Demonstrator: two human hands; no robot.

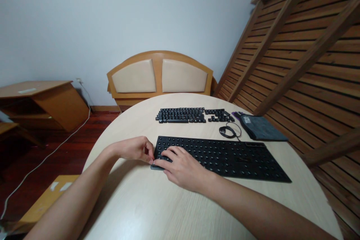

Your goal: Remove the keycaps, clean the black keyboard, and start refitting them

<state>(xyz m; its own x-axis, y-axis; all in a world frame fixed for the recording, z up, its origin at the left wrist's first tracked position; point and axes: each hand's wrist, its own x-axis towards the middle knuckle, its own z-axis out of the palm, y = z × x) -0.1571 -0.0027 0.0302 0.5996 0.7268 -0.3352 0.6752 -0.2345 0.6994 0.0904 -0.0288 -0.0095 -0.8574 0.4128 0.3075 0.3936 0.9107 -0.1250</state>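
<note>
A black keyboard base (225, 157), its keycaps off and small switch stems showing in rows, lies flat and slightly askew on the table. My left hand (137, 149) is at its front left corner, fingertips pinched together; whatever is between them is too small or hidden to make out. Across the left end of the base lies my right hand (180, 165), fingers stretched over it and pointing left, its index fingertip close to the left hand's pinch. Behind the base, loose black keycaps (181, 115) are laid out in keyboard order, with a smaller group of keycaps (218, 115) on their right.
A coiled black cable (228, 132) runs from the base's back edge. Right of it lies a dark grey pouch (264, 127) with something purple beside it. The round pale table (135, 202) stands before a headboard (160, 75); wooden slats (303, 63) lean at right.
</note>
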